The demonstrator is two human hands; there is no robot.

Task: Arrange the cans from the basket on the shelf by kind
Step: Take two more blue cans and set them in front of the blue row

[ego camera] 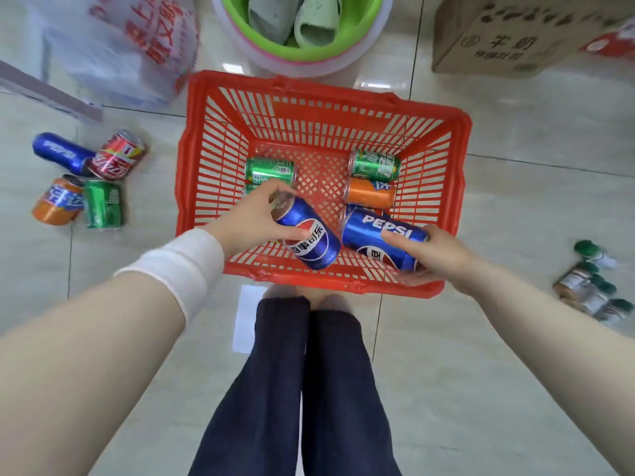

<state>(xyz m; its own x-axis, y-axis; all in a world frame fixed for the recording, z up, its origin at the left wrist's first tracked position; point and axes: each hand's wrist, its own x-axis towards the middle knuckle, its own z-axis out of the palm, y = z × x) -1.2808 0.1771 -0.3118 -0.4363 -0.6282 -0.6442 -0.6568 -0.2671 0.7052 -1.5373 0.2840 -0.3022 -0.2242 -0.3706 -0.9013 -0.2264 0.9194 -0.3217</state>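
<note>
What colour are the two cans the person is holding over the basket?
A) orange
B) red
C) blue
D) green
C: the left hand grips one blue can and the right hand grips another blue can, both over the red basket.

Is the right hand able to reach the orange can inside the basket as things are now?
Probably not yet: the right hand already grips a blue Pepsi can. The orange can lies uncovered just beyond it in the red basket, so once the hand is free, nothing seems to block it.
</note>
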